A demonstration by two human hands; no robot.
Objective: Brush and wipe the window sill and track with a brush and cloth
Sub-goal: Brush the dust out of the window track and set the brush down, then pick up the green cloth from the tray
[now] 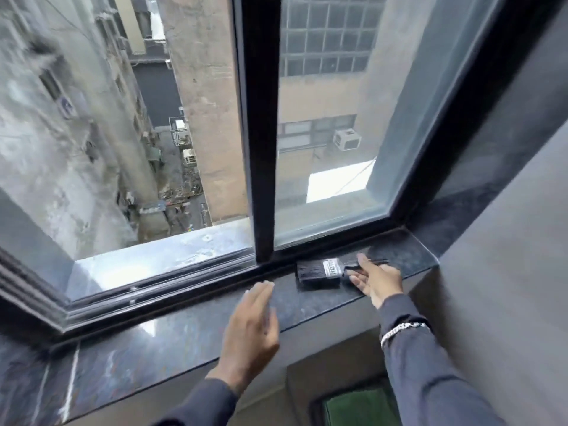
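Observation:
A wide black paint brush (322, 270) with a silver ferrule lies flat on the dark polished stone window sill (172, 342), bristles pointing left. My right hand (376, 279) is over its handle with fingers spread, touching or nearly touching it without closing. My left hand (252, 329) hovers above the sill's middle, fingers straight and apart, holding nothing. The dark metal window track (159, 295) runs along the sill's far edge, below the open left half of the window. No cloth is visible on the sill.
A black sash frame (261, 149) stands upright in the middle; glass closes the right half. The left half opens onto a deep drop between buildings. A grey wall (507, 272) bounds the sill on the right. Something green (356, 408) lies below the sill.

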